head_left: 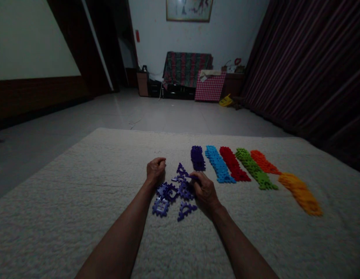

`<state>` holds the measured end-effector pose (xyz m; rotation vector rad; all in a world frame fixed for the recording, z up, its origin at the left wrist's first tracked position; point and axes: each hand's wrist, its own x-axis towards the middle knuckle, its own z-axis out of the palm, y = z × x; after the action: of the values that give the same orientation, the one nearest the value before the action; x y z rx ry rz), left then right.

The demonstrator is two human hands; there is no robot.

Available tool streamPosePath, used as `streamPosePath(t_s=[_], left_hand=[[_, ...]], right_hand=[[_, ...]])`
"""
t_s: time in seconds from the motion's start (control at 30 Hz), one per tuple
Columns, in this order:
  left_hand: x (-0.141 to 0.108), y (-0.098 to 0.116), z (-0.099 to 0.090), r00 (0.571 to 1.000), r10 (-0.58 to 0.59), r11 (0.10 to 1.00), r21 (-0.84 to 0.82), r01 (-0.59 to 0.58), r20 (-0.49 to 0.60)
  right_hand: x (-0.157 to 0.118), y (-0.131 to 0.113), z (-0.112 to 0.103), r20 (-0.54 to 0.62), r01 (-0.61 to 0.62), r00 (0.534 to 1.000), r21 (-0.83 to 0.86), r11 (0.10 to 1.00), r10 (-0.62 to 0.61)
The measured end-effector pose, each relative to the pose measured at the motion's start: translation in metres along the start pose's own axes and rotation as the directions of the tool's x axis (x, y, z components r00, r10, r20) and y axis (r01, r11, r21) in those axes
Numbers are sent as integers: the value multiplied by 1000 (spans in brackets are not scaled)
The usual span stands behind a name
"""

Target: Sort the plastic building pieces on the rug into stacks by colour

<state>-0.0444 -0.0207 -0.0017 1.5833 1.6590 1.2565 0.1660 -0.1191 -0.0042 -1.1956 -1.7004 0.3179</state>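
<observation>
Head view. Support: a pale mat (81, 201), nubbly, soft-looking pile. My right hand (203, 188) is pinched on a purple piece (193, 177), thin and seen almost edge-on. My left hand (156, 169) has its fingers curled in, at the far left side of the loose heap; I cannot tell whether it grips anything.

Loose purple pieces (170, 192) lie between and just nearer than my hands, overlapping, with smooth, plastic-looking faces and toothed edges. Shapes: a square with a window cross (160, 207) at the near left of the heap; an open triangle (186, 210) at the near right; a smaller triangle (181, 169) on the far side.

Rows of toothed pieces slant from toward the mat's far edge to its right edge: purple row (198, 158), light blue row (220, 164), red row (234, 164), green row (255, 168), orange row (265, 161), yellow-orange row (300, 193), the last blurred.

Room: a wide stretch of pile from my left hand to the left edge; a narrower band between purple row and far edge. A narrow gap separates right hand and light blue row.
</observation>
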Motion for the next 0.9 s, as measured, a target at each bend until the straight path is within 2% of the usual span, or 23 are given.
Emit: streamPosePath(t_s=[0.1,0.2,0.37,0.5,0.6,0.7,0.9], left_hand=[[0,-2,0,1000,13,1000,17,-13,4],[1,-4,1,1000,11,1000,27,-11,8],[3,-7,2,1000,24,999,25,-25,13],[3,-6,3,1000,14,1000,18,-14,8],[2,-6,3,1000,4,1000,18,-5,6],[2,-7,4,1000,-4,1000,16,4,15],[4,-8,3,1000,-6,999,40,5,7]], right_hand=[[1,5,1,-33,10,999,-72,997,-13],[0,9,1,8,27,1000,-119,993,-26],[-1,11,-3,67,31,997,-85,996,-25],[-2,6,-5,2,-18,1000,-148,989,19],[-3,-2,-3,-76,-97,994,-331,938,76],[-4,-9,0,-100,-172,985,-498,850,140],[-1,-10,3,-98,-240,968,-630,739,231]])
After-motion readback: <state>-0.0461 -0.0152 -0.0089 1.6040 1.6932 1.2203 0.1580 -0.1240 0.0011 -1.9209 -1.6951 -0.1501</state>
